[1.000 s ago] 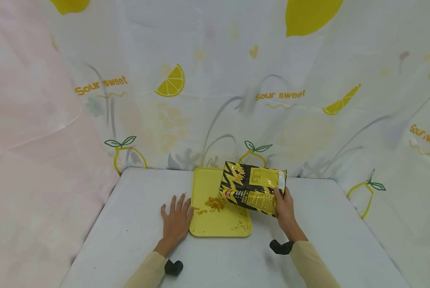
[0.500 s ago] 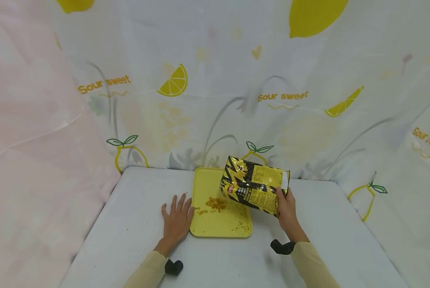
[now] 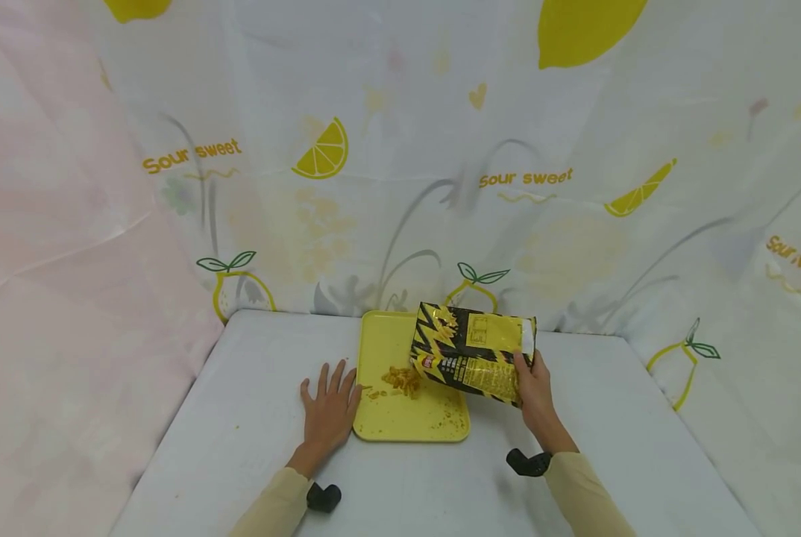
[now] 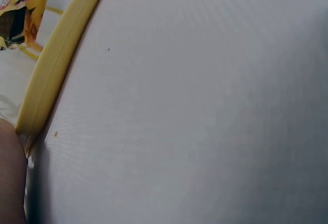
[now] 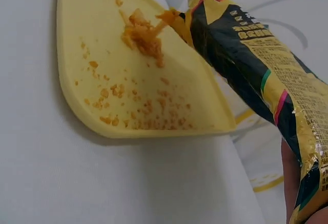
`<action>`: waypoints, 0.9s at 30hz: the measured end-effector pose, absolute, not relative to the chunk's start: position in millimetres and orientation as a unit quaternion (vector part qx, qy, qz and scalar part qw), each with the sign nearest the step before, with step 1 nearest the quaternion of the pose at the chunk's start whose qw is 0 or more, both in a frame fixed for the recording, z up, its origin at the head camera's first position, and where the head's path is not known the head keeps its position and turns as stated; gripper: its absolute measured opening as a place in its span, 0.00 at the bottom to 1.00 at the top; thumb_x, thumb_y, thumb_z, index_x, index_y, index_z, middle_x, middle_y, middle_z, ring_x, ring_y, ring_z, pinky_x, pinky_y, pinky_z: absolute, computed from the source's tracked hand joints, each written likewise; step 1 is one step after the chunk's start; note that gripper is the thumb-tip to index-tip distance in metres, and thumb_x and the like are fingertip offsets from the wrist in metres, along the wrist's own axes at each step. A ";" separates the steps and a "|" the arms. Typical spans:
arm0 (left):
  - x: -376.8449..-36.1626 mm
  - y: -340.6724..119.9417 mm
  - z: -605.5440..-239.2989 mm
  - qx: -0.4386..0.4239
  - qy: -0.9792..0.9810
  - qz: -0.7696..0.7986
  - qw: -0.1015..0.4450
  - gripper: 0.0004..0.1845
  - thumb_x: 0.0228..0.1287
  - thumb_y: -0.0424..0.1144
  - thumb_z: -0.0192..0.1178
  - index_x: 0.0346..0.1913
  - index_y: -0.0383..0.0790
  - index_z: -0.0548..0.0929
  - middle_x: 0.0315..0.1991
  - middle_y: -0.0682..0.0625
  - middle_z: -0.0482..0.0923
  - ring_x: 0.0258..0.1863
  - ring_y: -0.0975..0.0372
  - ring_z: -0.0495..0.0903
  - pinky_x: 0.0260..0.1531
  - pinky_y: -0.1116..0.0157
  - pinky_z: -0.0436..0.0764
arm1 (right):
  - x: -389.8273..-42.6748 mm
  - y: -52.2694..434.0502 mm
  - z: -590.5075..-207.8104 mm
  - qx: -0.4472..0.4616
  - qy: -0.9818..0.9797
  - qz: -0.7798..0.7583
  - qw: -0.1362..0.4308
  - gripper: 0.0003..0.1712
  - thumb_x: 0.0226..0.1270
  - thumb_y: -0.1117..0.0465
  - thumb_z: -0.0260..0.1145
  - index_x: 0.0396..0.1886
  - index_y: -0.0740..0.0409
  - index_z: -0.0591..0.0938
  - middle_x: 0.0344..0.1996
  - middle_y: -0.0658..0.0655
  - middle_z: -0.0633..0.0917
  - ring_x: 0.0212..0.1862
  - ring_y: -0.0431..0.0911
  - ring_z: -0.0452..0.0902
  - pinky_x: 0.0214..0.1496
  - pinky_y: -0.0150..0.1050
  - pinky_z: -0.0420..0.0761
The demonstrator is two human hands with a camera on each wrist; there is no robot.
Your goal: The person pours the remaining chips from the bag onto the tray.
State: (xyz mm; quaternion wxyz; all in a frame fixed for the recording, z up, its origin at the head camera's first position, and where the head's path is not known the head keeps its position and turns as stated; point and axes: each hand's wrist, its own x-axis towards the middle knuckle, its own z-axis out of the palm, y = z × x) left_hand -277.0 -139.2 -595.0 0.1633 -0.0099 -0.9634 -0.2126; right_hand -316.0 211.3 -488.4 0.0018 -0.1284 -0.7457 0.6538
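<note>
My right hand (image 3: 537, 389) grips the bottom end of a yellow and black snack bag (image 3: 470, 350), thumb on the near face. The bag leans down to the left over a yellow tray (image 3: 410, 429). In the right wrist view, orange snack pieces (image 5: 143, 37) stretch from the bag's mouth (image 5: 174, 19) to a small pile on the tray. Crumbs (image 5: 110, 93) lie scattered at one end. Flat beside the tray's left edge rests my left hand (image 3: 330, 414), its fingers spread and the nearest one touching the rim.
The tray stands on a white table (image 3: 259, 388). A curtain (image 3: 400, 186) with lemon prints hangs behind it, and a pinkish cloth (image 3: 71, 335) is at the left. A few specks lie on the tabletop left of the tray.
The bag's mouth end tipped up a little, then came back down, shaking over the tray. The snack pile looks slightly larger. My left hand has stayed in place.
</note>
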 end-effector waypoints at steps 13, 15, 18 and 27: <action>-277.7 -141.0 -590.8 -0.006 -0.965 -0.217 0.148 0.27 0.82 0.53 0.46 0.74 0.43 0.72 0.80 0.42 0.62 0.81 0.40 0.54 0.72 0.31 0.45 | -317.0 213.5 -490.2 -0.141 -0.721 0.678 0.000 0.32 0.82 0.40 0.49 0.77 0.46 0.60 0.39 0.35 0.80 0.38 0.29 0.81 0.41 0.29 0.82; -277.9 -141.3 -590.3 -0.006 -0.965 -0.214 0.149 0.28 0.82 0.53 0.45 0.74 0.43 0.72 0.80 0.42 0.62 0.81 0.40 0.54 0.72 0.31 0.45 | -316.8 212.5 -489.8 -0.137 -0.724 0.676 0.002 0.32 0.82 0.41 0.49 0.77 0.48 0.60 0.39 0.35 0.80 0.38 0.29 0.81 0.40 0.29 0.82; -278.5 -141.4 -590.0 -0.007 -0.967 -0.208 0.145 0.28 0.82 0.53 0.44 0.74 0.43 0.71 0.80 0.43 0.61 0.82 0.40 0.54 0.72 0.31 0.45 | -316.7 212.2 -489.1 -0.141 -0.726 0.673 -0.001 0.32 0.82 0.40 0.48 0.77 0.48 0.60 0.40 0.36 0.79 0.38 0.29 0.81 0.41 0.29 0.82; -275.8 -139.2 -588.3 -0.007 -0.968 -0.210 0.140 0.27 0.82 0.52 0.45 0.74 0.42 0.72 0.80 0.42 0.62 0.81 0.40 0.55 0.71 0.31 0.47 | -316.3 214.3 -488.2 -0.133 -0.746 0.652 0.002 0.32 0.83 0.41 0.47 0.78 0.49 0.60 0.40 0.36 0.80 0.37 0.30 0.80 0.40 0.30 0.82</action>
